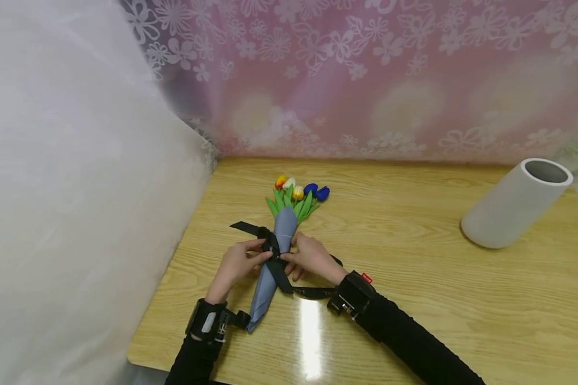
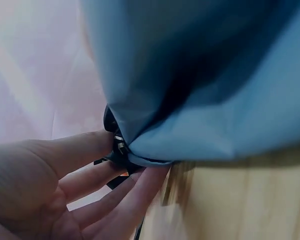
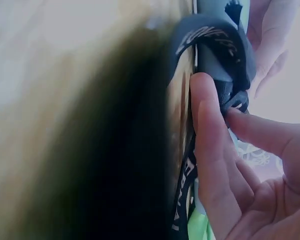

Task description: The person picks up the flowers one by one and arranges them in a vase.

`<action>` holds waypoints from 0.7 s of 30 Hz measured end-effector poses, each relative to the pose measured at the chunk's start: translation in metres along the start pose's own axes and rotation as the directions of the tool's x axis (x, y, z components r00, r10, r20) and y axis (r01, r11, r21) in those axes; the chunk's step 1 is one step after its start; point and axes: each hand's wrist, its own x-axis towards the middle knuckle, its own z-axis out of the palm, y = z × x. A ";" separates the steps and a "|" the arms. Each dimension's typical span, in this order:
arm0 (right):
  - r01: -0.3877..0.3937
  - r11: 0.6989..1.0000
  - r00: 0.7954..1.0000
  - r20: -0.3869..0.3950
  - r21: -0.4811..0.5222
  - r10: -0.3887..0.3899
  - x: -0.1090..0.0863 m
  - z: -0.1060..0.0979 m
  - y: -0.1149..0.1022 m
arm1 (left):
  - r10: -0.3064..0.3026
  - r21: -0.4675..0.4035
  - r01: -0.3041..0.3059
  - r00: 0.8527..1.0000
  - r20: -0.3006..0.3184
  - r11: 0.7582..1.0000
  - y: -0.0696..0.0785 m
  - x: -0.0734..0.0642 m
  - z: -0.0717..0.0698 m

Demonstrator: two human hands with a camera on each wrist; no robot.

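A bouquet of artificial tulips lies on the table, its stems rolled in blue-grey wrapping paper. Around the middle of the wrap runs a black ribbon with a knot on top; the right wrist view shows white lettering on the ribbon. My left hand pinches the ribbon at the knot from the left, thumb on it and other fingers along the paper's edge. From the right, my right hand pinches ribbon beside the knot between thumb and forefinger. Loose ribbon ends spread to both sides.
A white cylindrical vase stands at the right of the wooden table. A pink flowered cloth hangs behind the table, and a white sheet hangs along its left side.
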 end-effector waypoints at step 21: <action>-0.078 0.996 0.997 -0.028 -0.045 0.077 -0.023 -0.042 0.024 | 0.083 -0.109 -0.076 0.995 0.063 0.991 0.030 0.017 0.043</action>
